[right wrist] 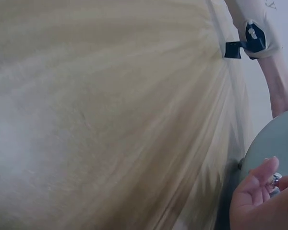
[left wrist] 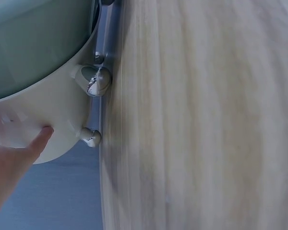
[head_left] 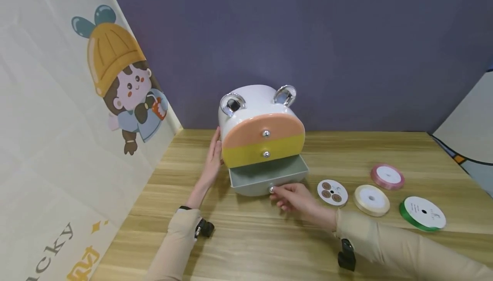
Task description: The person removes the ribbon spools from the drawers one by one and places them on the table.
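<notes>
A small rounded drawer cabinet (head_left: 254, 97) with a white body and silver ear-shaped loops stands on the wooden table. Its orange top drawer (head_left: 246, 132) and yellow middle drawer (head_left: 242, 154) are closed, while the grey-green bottom drawer (head_left: 246, 190) is pulled out and bare inside. My right hand (head_left: 295, 198) pinches that drawer's silver knob (head_left: 271, 189) between thumb and fingers. Along the cabinet's left side rests my left hand (head_left: 210, 163), its fingers straight. The left wrist view shows the left thumb (left wrist: 41, 140) against the white shell.
Right of the cabinet lie several ribbon spools: a white one with brown circles (head_left: 326, 185), a cream one (head_left: 362, 201), a pink one (head_left: 398, 182) and a green one (head_left: 410, 219). A dark wall (head_left: 346, 58) rises behind the table; a printed white panel (head_left: 46, 101) borders the left.
</notes>
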{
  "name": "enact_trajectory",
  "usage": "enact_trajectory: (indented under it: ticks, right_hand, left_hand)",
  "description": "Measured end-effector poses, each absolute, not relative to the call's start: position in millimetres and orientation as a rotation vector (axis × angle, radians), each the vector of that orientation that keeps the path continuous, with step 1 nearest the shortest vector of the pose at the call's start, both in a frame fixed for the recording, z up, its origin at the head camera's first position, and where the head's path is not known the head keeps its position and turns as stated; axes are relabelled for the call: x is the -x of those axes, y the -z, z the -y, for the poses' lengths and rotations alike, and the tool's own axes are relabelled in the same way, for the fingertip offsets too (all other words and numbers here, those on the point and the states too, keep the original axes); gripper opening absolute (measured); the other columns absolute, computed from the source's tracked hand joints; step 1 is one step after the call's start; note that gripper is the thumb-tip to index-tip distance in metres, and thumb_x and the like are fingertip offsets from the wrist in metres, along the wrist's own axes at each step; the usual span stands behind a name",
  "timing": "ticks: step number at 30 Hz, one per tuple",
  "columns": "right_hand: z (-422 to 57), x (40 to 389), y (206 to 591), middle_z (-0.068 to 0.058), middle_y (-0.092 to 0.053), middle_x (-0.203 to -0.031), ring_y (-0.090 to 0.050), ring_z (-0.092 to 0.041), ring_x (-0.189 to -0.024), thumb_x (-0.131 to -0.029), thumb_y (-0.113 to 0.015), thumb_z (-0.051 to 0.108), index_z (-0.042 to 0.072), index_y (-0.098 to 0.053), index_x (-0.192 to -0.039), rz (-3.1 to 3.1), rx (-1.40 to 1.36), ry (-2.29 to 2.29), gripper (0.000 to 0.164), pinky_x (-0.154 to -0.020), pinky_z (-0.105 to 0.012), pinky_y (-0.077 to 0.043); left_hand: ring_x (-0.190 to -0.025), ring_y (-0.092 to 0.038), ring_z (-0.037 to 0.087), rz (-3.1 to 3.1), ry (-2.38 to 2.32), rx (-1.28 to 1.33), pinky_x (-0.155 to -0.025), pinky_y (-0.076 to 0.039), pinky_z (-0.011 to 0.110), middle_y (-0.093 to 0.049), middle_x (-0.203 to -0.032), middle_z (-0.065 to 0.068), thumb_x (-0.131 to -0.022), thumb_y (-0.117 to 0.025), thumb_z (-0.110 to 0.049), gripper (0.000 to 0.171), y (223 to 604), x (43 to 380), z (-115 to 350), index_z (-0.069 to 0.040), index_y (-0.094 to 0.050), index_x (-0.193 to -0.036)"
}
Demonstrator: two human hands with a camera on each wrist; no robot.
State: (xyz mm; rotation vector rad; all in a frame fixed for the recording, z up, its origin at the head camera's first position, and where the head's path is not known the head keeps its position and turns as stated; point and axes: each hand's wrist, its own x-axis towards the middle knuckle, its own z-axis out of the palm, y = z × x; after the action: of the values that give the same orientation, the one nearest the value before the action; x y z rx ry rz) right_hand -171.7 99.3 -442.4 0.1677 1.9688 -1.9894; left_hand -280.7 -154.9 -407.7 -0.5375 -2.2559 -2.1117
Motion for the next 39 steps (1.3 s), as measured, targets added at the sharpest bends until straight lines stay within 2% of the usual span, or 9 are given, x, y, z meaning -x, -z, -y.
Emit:
enact_trajectory:
  ticks: [5,13,16,22,26,34,39]
  right_hand:
    - [-96.5,183.0,441.6,0.001,-0.077,-0.087,-0.059,0.0,-0.06,-0.099,-0.06,0.022,-0.009,-0.063,-0.117,-1.979,-0.153,1.977,0.036,-0.054,-0.012,-0.049]
    - [-91.0,199.2,439.0,-0.001,-0.076,-0.087,-0.059,0.001,-0.059,-0.1,-0.058,0.021,-0.011,-0.062,-0.118,-1.993,-0.171,1.956,0.037,-0.054,-0.012,-0.05]
    - [-90.4,201.9,438.3,0.0,-0.075,-0.086,-0.059,0.001,-0.059,-0.1,-0.058,0.022,-0.012,-0.062,-0.118,-1.99,-0.186,1.953,0.038,-0.054,-0.012,-0.051]
    - [-91.2,206.4,437.8,0.003,-0.075,-0.083,-0.059,0.002,-0.058,-0.101,-0.057,0.021,-0.013,-0.06,-0.121,-1.987,-0.166,1.968,0.04,-0.054,-0.011,-0.051]
    - [-92.1,207.5,438.3,0.004,-0.075,-0.082,-0.059,0.003,-0.057,-0.102,-0.055,0.021,-0.014,-0.058,-0.123,-1.983,-0.167,1.97,0.041,-0.054,-0.011,-0.051]
    - [-95.6,206.0,437.2,-0.004,-0.077,-0.09,-0.06,0.002,-0.059,-0.102,-0.055,0.021,-0.012,-0.058,-0.124,-2.039,-0.19,1.935,0.04,-0.057,-0.014,-0.054]
    - [-99.0,204.0,434.8,-0.017,-0.075,-0.104,-0.061,0.001,-0.061,-0.103,-0.053,0.022,-0.013,-0.057,-0.125,-2.113,-0.154,1.864,0.043,-0.058,-0.014,-0.053]
  left_hand:
    - [-0.15,-0.025,0.038,2.267,2.092,0.546,-0.106,-0.044,0.063,-0.007,-0.169,0.004,-0.11,-0.022,-0.028,0.053,410.0,281.1,155.4,-0.021,-0.01,-0.161]
    - [-0.148,-0.031,0.035,2.265,2.042,0.531,-0.103,-0.048,0.06,-0.012,-0.169,-0.004,-0.11,-0.022,-0.037,0.051,429.4,290.9,155.9,-0.033,-0.014,-0.16]
    - [-0.148,-0.033,0.036,2.271,2.04,0.529,-0.102,-0.048,0.06,-0.013,-0.169,-0.004,-0.11,-0.022,-0.036,0.051,428.5,289.0,155.7,-0.033,-0.014,-0.16]
    - [-0.148,-0.029,0.04,2.263,2.083,0.542,-0.103,-0.046,0.063,-0.008,-0.169,0.003,-0.11,-0.021,-0.025,0.052,421.7,282.4,154.1,-0.023,-0.011,-0.161]
    - [-0.148,-0.03,0.04,2.259,2.083,0.547,-0.104,-0.046,0.062,-0.009,-0.169,0.001,-0.11,-0.022,-0.025,0.052,423.8,278.8,151.8,-0.024,-0.011,-0.161]
    - [-0.147,-0.032,0.039,2.232,2.059,0.599,-0.103,-0.048,0.061,-0.01,-0.169,-0.001,-0.11,-0.023,-0.036,0.052,435.8,279.7,146.4,-0.028,-0.012,-0.161]
    - [-0.148,-0.03,0.04,2.296,2.039,0.637,-0.106,-0.044,0.064,-0.009,-0.169,-0.002,-0.11,-0.022,-0.037,0.052,437.1,285.7,148.9,-0.032,-0.011,-0.16]
